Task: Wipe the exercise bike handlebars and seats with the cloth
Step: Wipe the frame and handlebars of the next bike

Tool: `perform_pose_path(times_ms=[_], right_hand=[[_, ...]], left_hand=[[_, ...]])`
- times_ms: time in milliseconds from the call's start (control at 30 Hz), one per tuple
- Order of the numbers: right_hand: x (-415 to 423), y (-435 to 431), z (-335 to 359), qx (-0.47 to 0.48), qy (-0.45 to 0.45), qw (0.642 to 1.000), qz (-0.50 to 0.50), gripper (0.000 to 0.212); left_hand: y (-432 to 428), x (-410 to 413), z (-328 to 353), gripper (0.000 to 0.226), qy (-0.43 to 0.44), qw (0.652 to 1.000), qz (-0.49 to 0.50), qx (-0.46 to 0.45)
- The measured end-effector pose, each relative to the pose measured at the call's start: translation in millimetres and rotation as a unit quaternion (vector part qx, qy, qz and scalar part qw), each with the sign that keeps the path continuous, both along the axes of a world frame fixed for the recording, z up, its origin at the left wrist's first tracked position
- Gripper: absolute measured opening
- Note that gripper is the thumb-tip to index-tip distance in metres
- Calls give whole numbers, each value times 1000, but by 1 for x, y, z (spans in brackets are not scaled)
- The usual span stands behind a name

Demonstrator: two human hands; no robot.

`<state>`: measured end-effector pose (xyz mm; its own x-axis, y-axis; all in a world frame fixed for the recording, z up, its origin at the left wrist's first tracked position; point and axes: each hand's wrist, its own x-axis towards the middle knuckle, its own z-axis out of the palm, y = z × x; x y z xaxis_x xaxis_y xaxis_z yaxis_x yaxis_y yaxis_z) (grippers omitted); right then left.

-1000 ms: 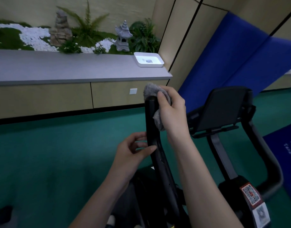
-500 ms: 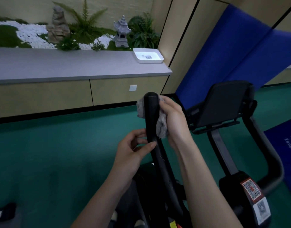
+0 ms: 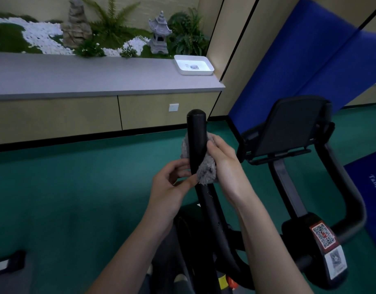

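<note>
- The right hand [image 3: 223, 164] is wrapped around a fluffy grey cloth [image 3: 206, 170] and presses it against a black handlebar [image 3: 196, 136].
- The right fingers are curled tight on the cloth, and the cloth goes round behind the bar and peeks out on its left side too.
- The handlebar stands almost straight up, with its round top bare above the cloth.
- The left hand [image 3: 172, 187] is just under the cloth, on the left side of the bar.
- Its thumb and fingers [image 3: 183, 166] are pinched on the bar, and the thumb tip touches the bottom edge of the cloth.
- The bar runs down between the two arms to the dark body of the exercise bike [image 3: 206, 240].
- To the right is a tilted black console [image 3: 289, 126] on a stand, with another curved handlebar [image 3: 350, 194] beside it.
- Lower down on the bike is a sticker with square codes [image 3: 324, 235].
- The floor [image 3: 76, 187] is green carpet.
- Behind is a long grey surface [image 3: 87, 75] with a white tray [image 3: 193, 65] near its right end.
- Further back are green plants, white pebbles and a little stone pagoda [image 3: 159, 33].
- A big blue mat [image 3: 299, 60] leans on the wall to the right.
</note>
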<state>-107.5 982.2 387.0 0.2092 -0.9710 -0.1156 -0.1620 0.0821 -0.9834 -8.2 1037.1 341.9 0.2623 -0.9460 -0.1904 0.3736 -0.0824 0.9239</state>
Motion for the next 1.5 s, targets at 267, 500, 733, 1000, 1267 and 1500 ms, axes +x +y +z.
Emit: perform_pose_path(times_ms=[267,500,733,1000,1267,1500], right_hand=[[-23,26,-6,-4,123,992,-10,36],[-30,52,-2,-121,225,966,-40,30],[-46,72,-4,-71,239,968,-37,27],[-20,67,-13,-225,229,938,-133,27],[-29,86,-13,-241,265,926,-117,25],[-25,84,-8,-267,302,913,-54,26]], left_hand=[[-3,18,-2,20,-140,989,-10,-40],[-7,48,11,45,-660,700,-11,-272],[-39,46,28,29,-739,541,-97,-389],[-62,52,38,23,-720,537,-157,-411],[-67,54,38,23,-718,523,-169,-428],[-70,55,36,22,-700,534,-171,-444]])
